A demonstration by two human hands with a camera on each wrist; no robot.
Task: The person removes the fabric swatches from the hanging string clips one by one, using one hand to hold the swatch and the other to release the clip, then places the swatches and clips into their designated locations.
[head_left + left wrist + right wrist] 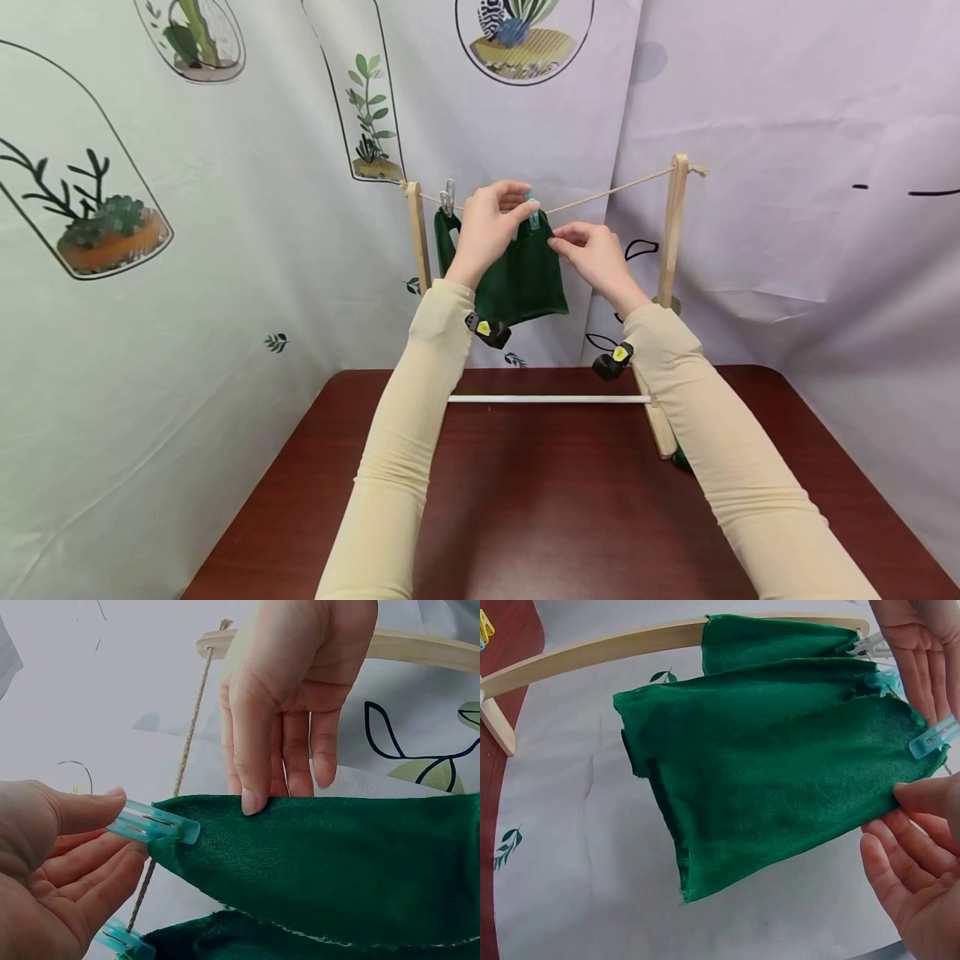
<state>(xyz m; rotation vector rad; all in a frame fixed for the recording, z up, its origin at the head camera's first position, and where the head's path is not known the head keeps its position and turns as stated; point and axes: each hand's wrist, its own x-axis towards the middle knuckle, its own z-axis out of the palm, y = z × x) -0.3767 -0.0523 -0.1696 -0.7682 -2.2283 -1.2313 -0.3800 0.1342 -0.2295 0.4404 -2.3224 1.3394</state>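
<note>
A dark green cloth (521, 275) hangs from a thin rope (607, 192). My left hand (491, 221) pinches a light-blue clothespin (161, 821) between thumb and fingers; the pin's jaws are over the cloth's top corner at the rope. With thumb and fingers, my right hand (596, 254) grips the cloth's right edge just below that pin. Farther left along the rope, another light-blue clothespin (887, 679) clips a different part of the cloth. A clear clothespin (447, 196) sits at the far left end of the cloth.
Two wooden posts, left (418, 237) and right (672, 233), hold the rope. A white rod (547, 399) runs low between them above the red-brown table (555, 500). Something green (680, 458) lies by the right foot. Behind hangs a plant-print curtain (262, 217).
</note>
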